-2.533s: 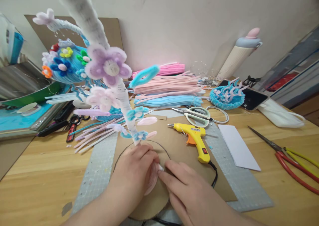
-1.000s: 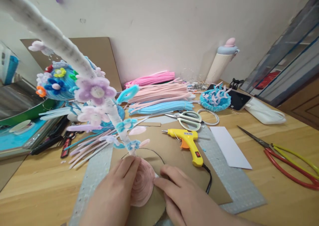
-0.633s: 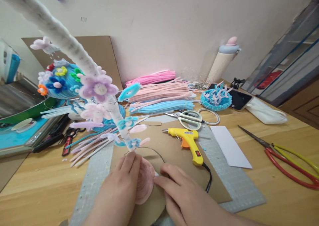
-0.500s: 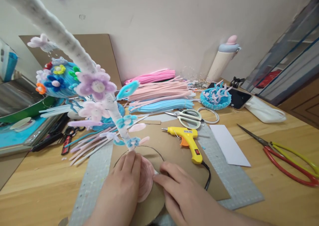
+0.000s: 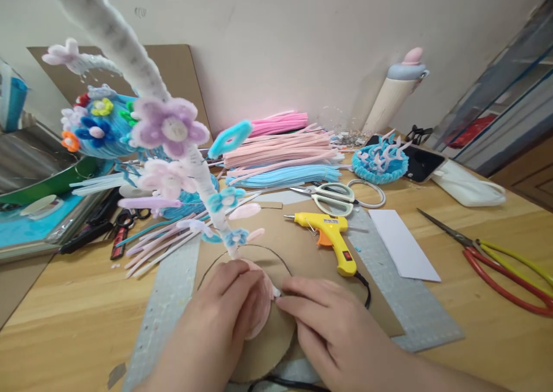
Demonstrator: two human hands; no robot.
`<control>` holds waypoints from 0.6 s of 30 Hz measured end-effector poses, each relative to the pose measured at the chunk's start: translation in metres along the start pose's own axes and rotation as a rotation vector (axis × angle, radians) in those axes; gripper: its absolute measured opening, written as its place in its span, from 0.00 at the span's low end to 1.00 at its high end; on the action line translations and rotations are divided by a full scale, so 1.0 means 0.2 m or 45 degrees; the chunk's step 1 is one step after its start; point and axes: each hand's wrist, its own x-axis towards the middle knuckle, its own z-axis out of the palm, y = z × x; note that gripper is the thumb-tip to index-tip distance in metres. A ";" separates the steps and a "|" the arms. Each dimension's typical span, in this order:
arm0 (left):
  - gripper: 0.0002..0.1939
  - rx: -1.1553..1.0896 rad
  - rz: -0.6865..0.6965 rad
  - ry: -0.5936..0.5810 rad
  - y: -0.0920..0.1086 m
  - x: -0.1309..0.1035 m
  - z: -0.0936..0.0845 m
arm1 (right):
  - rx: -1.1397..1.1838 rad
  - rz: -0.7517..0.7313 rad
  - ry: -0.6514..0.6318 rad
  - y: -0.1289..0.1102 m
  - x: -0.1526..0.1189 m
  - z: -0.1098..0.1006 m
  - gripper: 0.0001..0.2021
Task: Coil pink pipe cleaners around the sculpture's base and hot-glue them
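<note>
A flat pink pipe-cleaner coil [image 5: 262,314] lies on a round cardboard disc [image 5: 265,357]. From its far edge rises a white wrapped stem [image 5: 220,222], bearing a lilac flower [image 5: 170,129] and smaller blue and pink ones. My left hand [image 5: 222,317] is closed over the coil's left side by the stem's foot; its fingertips are partly hidden. At the coil's right edge, my right hand [image 5: 341,323] pinches a small pale pipe-cleaner end [image 5: 276,293] between thumb and forefinger.
A yellow glue gun [image 5: 328,236] lies on the cardboard sheet [image 5: 380,311], over a grey cutting mat [image 5: 425,317]. Red-and-yellow-handled scissors [image 5: 488,259] and folded white paper [image 5: 404,245] are at right. Pink pipe-cleaner bundles [image 5: 280,150] lie behind, near pale-handled scissors [image 5: 332,199].
The view has shifted slightly. My left fingers have lifted and curled more over the coil, while my right hand remains at its right edge. A black cord now shows at the bottom.
</note>
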 end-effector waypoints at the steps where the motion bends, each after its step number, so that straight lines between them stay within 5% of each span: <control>1: 0.12 -0.063 0.012 -0.014 0.01 0.01 0.00 | 0.021 0.001 0.051 0.00 0.00 0.00 0.16; 6: 0.13 -0.186 -0.057 -0.028 0.02 0.02 0.03 | 0.104 0.038 0.209 -0.02 0.01 0.03 0.21; 11: 0.12 -0.228 -0.094 0.000 0.01 0.01 0.04 | -0.055 -0.026 0.086 -0.04 0.00 0.05 0.26; 18: 0.12 -0.236 -0.089 0.021 0.02 0.02 0.05 | -0.254 -0.152 -0.006 -0.05 -0.01 0.05 0.18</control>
